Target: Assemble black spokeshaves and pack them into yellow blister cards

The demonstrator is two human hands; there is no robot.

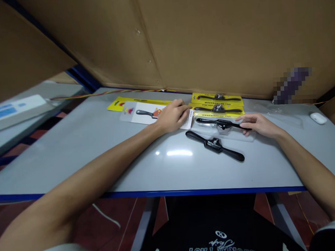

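My left hand [174, 116] rests with curled fingers on a white printed card [145, 112] that pictures a tool with a black handle. The hand covers the card's middle, and its fingertips are partly hidden. My right hand [259, 125] has thumb and fingers around the right handle of a black spokeshave [218, 122], which lies on a clear plastic blister pack [237, 134]. Nearer to me lies another black spokeshave [214, 145], loose and slanted on the grey table [147, 166]. Neither hand touches it.
Two spokeshaves on yellow cards [216, 100] lie at the back. Another yellow card [118, 104] is partly under the white one. Clear plastic [282, 114] and a white earbud case [318, 118] lie to the right. A power strip [18, 108] stands left; cardboard [181, 40] walls the back.
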